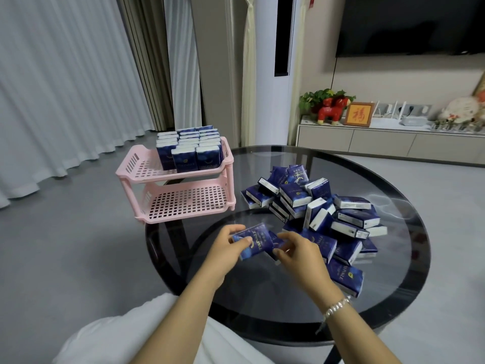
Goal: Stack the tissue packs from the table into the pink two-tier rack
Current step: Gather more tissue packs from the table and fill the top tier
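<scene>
A pink two-tier rack [136,164] stands at the left rim of the round glass table [388,292]. Its top tier holds several upright dark blue tissue packs [190,147] in rows. Its bottom tier [189,203] holds nothing. A loose pile of blue tissue packs [322,214] lies on the table to the right of the rack. My left hand [225,253] grips one tissue pack [253,241] just above the table's near side. My right hand [299,254] holds a second pack [277,243], partly hidden behind the first.
The table's dark rim [414,179] curves around the pile. A white cushion or garment [126,337] lies in my lap below the table edge. A low cabinet [380,143] with ornaments stands at the back right. Grey floor and curtains [65,88] lie to the left.
</scene>
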The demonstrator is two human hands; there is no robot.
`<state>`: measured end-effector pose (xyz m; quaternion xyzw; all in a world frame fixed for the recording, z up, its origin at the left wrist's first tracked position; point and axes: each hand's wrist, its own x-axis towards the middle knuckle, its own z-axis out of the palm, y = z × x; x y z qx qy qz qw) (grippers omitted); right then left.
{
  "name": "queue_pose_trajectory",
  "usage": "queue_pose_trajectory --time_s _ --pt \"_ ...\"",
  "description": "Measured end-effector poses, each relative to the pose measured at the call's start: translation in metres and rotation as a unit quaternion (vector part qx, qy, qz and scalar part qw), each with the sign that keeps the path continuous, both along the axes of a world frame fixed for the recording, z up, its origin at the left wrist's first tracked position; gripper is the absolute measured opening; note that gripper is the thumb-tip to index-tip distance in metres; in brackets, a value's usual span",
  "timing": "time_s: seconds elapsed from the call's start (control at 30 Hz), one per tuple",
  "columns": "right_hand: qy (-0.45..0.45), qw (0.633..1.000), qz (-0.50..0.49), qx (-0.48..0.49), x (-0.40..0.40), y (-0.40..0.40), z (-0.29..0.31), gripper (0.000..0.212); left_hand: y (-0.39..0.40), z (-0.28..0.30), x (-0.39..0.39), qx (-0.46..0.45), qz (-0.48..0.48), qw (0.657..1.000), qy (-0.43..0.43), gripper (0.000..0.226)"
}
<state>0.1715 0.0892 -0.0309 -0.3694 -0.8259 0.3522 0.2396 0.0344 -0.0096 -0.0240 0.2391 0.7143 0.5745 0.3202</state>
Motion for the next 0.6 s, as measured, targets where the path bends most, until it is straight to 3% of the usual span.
queue_pose_trajectory --time_s 0.07,0.17,0.3,0.43,0.6 --pt "-0.033 0.998 0.003 0.055 -0.006 0.006 0.003 0.036 0.002 0.001 -0.008 0.049 0.036 0.995 -0.084 0.027" --pt "-0.211 0.954 0.034 0.21 -0.016 0.015 0.006 0.037 0.0 0.0 -0.013 0.099 0.049 0.978 -0.177 0.028" --pt "-0.345 0.916 0.058 0.198 -0.027 0.018 0.013 0.037 0.0 -0.005 -0.018 0.108 0.072 0.97 -0.207 0.035" --pt "-0.342 0.919 0.046 0.192 -0.034 0.021 0.009 0.044 0.0 -0.011 -0.025 0.131 0.126 0.963 -0.2 0.038" --pt "-0.219 0.962 0.037 0.161 -0.035 0.016 0.004 0.044 -0.004 -0.011 -0.029 0.165 0.156 0.952 -0.208 0.023"
